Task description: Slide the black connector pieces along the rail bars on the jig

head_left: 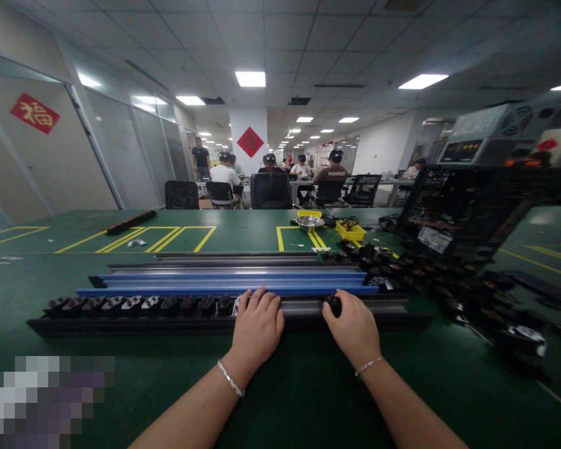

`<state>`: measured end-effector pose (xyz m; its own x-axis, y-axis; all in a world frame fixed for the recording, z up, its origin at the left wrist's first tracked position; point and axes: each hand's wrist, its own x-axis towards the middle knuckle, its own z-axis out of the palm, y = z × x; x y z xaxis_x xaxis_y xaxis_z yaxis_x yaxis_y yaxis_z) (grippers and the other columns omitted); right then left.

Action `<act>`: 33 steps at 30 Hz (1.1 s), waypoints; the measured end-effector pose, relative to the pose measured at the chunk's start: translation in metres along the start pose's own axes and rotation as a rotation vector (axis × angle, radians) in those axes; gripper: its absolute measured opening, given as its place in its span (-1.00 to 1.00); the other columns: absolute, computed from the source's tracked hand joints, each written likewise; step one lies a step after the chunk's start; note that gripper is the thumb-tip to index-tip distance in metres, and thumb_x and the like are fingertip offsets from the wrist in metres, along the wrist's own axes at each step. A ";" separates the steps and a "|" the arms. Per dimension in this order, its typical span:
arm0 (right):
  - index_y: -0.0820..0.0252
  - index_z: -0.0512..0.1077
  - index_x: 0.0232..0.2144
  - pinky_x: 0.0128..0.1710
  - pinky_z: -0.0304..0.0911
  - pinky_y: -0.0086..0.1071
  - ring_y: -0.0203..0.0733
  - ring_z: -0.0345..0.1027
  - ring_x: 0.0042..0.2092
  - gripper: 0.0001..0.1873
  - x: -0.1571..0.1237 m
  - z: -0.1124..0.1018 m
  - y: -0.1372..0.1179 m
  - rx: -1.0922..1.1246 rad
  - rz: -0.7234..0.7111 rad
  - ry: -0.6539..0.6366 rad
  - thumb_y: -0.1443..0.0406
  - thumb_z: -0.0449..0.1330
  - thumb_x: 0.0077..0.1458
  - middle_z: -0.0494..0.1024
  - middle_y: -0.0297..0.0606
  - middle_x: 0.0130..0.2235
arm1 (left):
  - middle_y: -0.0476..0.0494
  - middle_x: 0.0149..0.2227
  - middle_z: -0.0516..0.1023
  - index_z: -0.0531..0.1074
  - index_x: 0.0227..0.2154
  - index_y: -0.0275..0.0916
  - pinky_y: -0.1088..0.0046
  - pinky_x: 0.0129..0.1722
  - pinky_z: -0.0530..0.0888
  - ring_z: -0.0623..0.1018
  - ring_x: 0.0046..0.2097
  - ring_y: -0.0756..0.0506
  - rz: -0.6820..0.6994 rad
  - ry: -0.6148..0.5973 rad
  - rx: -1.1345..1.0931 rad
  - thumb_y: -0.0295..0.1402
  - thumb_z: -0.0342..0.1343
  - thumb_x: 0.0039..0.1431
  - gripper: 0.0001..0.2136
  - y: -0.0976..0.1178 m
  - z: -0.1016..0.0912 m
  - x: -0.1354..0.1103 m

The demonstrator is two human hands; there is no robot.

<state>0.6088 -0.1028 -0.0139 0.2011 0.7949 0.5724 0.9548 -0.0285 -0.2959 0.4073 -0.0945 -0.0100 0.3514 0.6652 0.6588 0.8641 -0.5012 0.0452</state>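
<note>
A long black metal channel [374,321] lies crosswise in front of me. Several black and white modules that look like power sockets [169,304] line its left part. My left hand [260,318] curls over the channel at the right end of this row, closed against a white socket module [237,304] that it mostly covers. Farther right, my right hand [353,324] pinches a black socket module [333,305] between thumb and fingers, at the channel's bare metal stretch. Whether that module touches the channel I cannot tell.
Blue rails [224,291] lie just behind the channel. Many loose black modules [430,271] are heaped at the right, near an open computer case [449,212]. A metal bowl [310,222] and yellow tray [350,231] stand farther back. People sit at tables beyond.
</note>
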 end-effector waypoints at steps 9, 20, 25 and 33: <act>0.28 0.37 -0.19 -0.08 0.13 -0.25 -0.07 0.31 -0.08 -0.64 0.000 0.000 0.000 -0.010 0.009 0.004 0.15 0.05 0.03 0.48 -0.07 -0.15 | -0.11 -0.10 0.50 0.44 -0.17 -0.17 0.11 0.11 0.12 0.35 0.06 -0.19 -0.004 -0.011 0.011 -0.33 -0.09 0.20 -0.75 0.001 0.000 0.000; 0.25 0.36 -0.26 -0.12 0.13 -0.28 -0.09 0.31 -0.11 -0.70 0.004 -0.007 0.002 -0.056 0.070 -0.061 0.17 0.02 0.02 0.48 -0.10 -0.18 | -0.11 -0.11 0.50 0.44 -0.17 -0.17 0.13 0.11 0.13 0.36 0.06 -0.18 -0.002 -0.009 0.025 -0.33 -0.08 0.19 -0.76 -0.001 0.000 0.000; 0.24 0.36 -0.31 -0.15 0.14 -0.28 -0.09 0.31 -0.14 -0.72 0.005 -0.009 0.003 -0.070 0.061 -0.069 0.17 0.02 0.02 0.48 -0.10 -0.20 | -0.12 -0.12 0.50 0.44 -0.17 -0.16 0.12 0.10 0.13 0.35 0.06 -0.19 0.005 -0.006 0.009 -0.33 -0.08 0.19 -0.76 -0.002 -0.001 0.000; 0.31 0.36 -0.21 -0.04 0.11 -0.24 -0.04 0.28 -0.05 -0.63 0.005 -0.005 0.006 -0.059 0.051 -0.028 0.16 0.04 0.01 0.47 -0.04 -0.12 | -0.10 -0.13 0.50 0.45 -0.17 -0.16 0.13 0.11 0.14 0.35 0.06 -0.18 -0.005 -0.011 0.003 -0.33 -0.07 0.19 -0.76 -0.001 -0.001 0.000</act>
<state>0.6161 -0.1023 -0.0090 0.2447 0.8081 0.5359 0.9547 -0.1043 -0.2786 0.4063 -0.0946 -0.0091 0.3510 0.6740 0.6500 0.8670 -0.4961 0.0462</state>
